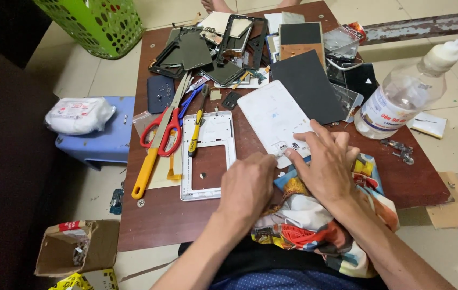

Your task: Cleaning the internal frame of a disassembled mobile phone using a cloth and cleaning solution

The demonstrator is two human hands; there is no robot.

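Note:
My left hand [248, 185] rests on the brown table [154, 215], its fingertips at the near corner of a white flat tablet back cover [272, 115]. My right hand [323, 161] lies spread over a colourful cloth [315, 225], with its index finger pressing on the cover's near edge by small parts there. Whether either hand pinches a small piece I cannot tell. A white tablet frame [207, 156] lies just left of my left hand.
Red-handled scissors [162, 131], a yellow-handled tool [148, 166] and a screwdriver [195, 131] lie left. Dark panels and phone parts [223, 48] crowd the far side. A clear liquid bottle [401, 96] stands right. A green basket [97, 24], blue stool [105, 139] and cardboard box [76, 247] are off-table.

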